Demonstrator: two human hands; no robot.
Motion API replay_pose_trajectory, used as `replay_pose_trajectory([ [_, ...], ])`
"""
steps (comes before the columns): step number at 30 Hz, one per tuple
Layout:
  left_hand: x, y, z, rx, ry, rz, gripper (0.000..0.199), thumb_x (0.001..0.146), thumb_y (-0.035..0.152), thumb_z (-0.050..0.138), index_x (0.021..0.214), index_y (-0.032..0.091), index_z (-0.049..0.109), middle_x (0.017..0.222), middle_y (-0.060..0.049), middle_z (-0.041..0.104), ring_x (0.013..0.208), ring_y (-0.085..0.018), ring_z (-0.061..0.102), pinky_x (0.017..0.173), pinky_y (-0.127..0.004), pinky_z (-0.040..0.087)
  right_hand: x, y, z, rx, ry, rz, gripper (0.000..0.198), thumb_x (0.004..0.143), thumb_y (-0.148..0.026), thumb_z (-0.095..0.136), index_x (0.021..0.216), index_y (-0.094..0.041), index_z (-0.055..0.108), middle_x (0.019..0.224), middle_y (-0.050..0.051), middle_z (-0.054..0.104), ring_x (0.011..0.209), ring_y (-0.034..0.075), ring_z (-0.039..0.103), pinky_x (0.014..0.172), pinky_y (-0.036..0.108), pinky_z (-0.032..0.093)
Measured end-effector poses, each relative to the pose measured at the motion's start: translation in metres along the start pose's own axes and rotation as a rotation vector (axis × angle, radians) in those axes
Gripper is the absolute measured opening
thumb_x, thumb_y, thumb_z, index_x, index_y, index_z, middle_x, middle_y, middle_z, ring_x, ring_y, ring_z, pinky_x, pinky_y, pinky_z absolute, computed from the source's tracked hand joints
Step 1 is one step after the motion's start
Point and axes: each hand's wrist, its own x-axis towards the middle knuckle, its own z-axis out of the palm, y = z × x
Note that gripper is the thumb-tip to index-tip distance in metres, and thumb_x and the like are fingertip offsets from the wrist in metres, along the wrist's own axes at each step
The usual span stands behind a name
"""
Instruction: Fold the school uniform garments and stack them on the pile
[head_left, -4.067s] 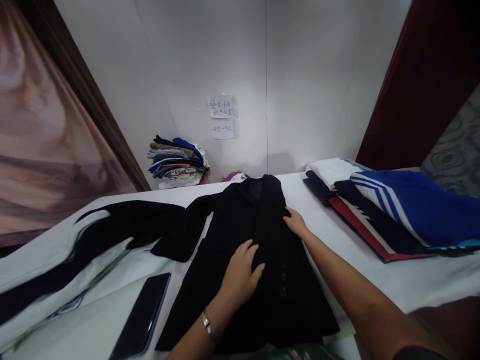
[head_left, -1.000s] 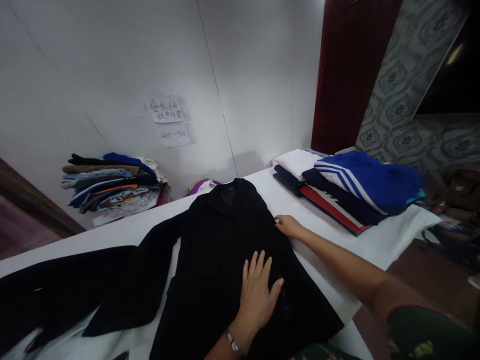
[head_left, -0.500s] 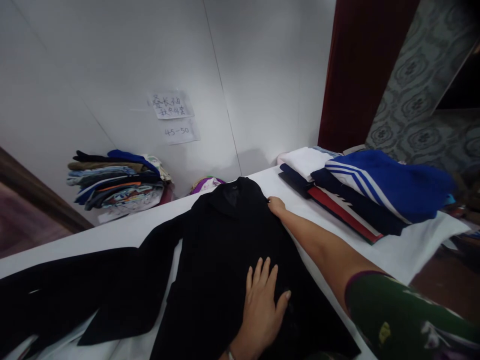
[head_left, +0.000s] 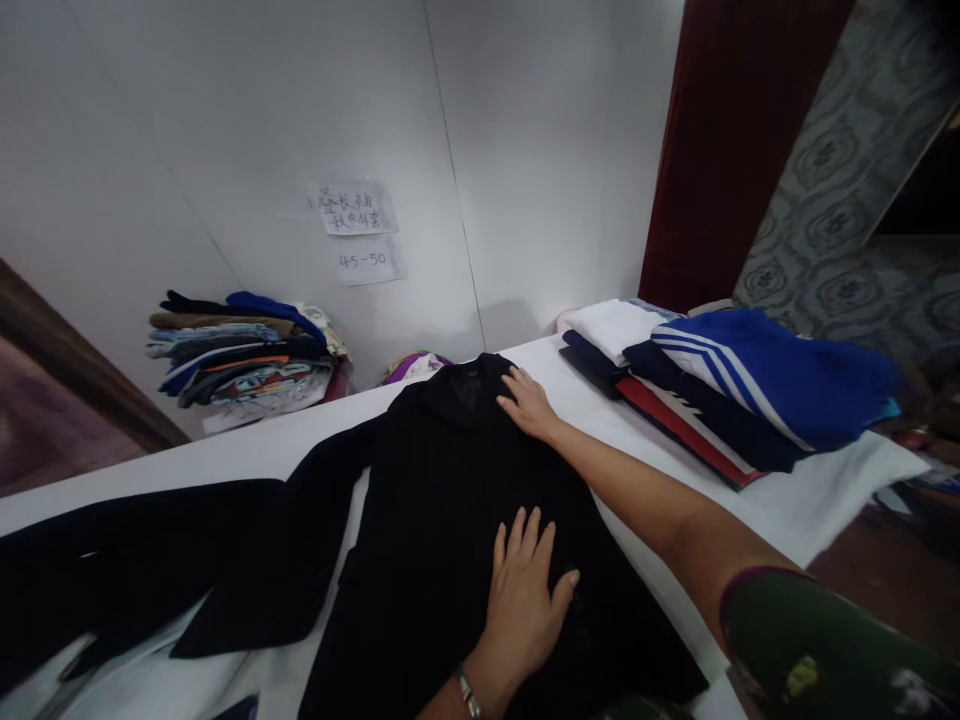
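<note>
A black coat (head_left: 435, 530) lies spread out front side up, its collar (head_left: 469, 395) pointing toward the wall and one sleeve (head_left: 247, 560) stretched to the left. My left hand (head_left: 521, 590), with a bracelet at the wrist, rests flat on the middle of the coat, fingers extended. Farther up, my right hand (head_left: 529, 402) lies on the coat's shoulder beside the collar, its fingers apart. Neither hand grips any cloth. The right sleeve of the coat is not visible.
A white-covered table (head_left: 247, 455) carries the coat. At its back left stands a stack of folded clothes (head_left: 240, 350); at the right are folded garments, including a blue one with white stripes (head_left: 780, 370). A purple-and-white bundle (head_left: 416, 367) sits against the wall, below paper notes (head_left: 360, 230).
My right hand has let go of the coat's shoulder edge and moved left onto the cloth near the collar, fingers spread. My left hand stays in place on the coat.
</note>
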Motion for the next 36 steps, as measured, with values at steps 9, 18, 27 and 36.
replay_pose_trajectory([
  [9,-0.001,0.003,-0.002,-0.021,0.054,0.009,0.054,0.093,0.045,0.044,0.141,0.021,0.045,0.152,-0.006,0.035,0.144,-0.026,0.023,0.119,-0.052,0.018,-0.028,0.004,0.026,-0.048,-0.253,0.033,0.059,0.095,-0.046,0.044,0.145,-0.016,0.036,0.156,0.011,0.026,0.146,0.026,0.014,0.116,0.05,0.003],
  [18,-0.006,0.011,-0.002,-0.093,0.066,-0.003,0.06,0.09,0.056,0.042,0.14,0.023,0.046,0.151,-0.007,0.038,0.144,-0.026,0.023,0.119,-0.051,0.015,-0.084,-0.012,0.016,-0.075,-0.369,0.07,0.056,0.089,-0.039,0.054,0.14,-0.014,0.046,0.154,0.018,0.028,0.143,0.033,0.022,0.113,0.055,0.018],
  [27,0.006,0.003,-0.024,-0.277,0.022,-0.085,0.03,0.09,0.031,0.045,0.097,0.022,0.072,0.11,-0.003,0.071,0.119,-0.021,0.056,0.107,-0.039,0.038,-0.195,0.005,0.012,-0.178,-0.188,-0.243,0.049,0.094,-0.041,0.034,0.134,-0.023,0.055,0.148,0.007,0.042,0.142,0.025,0.029,0.114,0.05,0.024],
  [36,-0.01,-0.111,-0.147,0.084,0.483,-0.656,0.038,0.088,0.033,0.05,0.121,0.016,0.059,0.126,-0.011,0.061,0.117,-0.025,0.054,0.099,-0.035,0.041,-0.209,0.002,0.014,-0.267,-0.139,-0.318,0.052,0.094,-0.045,0.032,0.139,-0.024,0.048,0.15,0.006,0.04,0.142,0.026,0.028,0.114,0.052,0.023],
])
